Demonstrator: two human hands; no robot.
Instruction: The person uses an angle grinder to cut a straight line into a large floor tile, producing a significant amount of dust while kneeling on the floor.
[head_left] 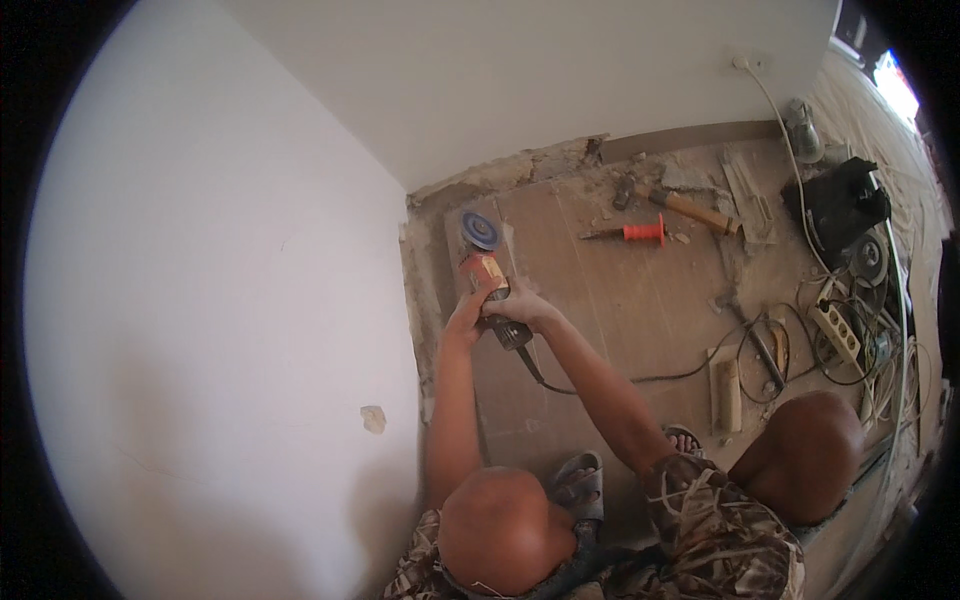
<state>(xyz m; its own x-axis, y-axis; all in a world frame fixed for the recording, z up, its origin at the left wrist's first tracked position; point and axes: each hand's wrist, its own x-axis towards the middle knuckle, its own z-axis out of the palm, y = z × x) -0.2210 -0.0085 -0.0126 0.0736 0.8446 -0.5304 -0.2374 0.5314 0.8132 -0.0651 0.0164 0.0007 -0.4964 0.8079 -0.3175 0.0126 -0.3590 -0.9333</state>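
Note:
An angle grinder (486, 270) with a red and black body is held in both my hands, close to the corner where two white walls meet. My left hand (466, 316) wraps its left side, and my right hand (524, 306) closes round the body from the right. At its far end sits a blue disc (480, 230), above the tiled floor near the chipped wall base. Whether the disc touches anything or spins, I cannot tell. A dark cord (541, 380) runs from the grinder's rear end across the floor to the right.
Beyond my right hand lie a chisel with a red handguard (640, 232) and a wooden-handled hammer (690, 208). Farther right are a white power strip (838, 332), tangled cables, a black bag (845, 205) and a trowel-like float (727, 392). Broken plaster (540, 165) lines the wall base.

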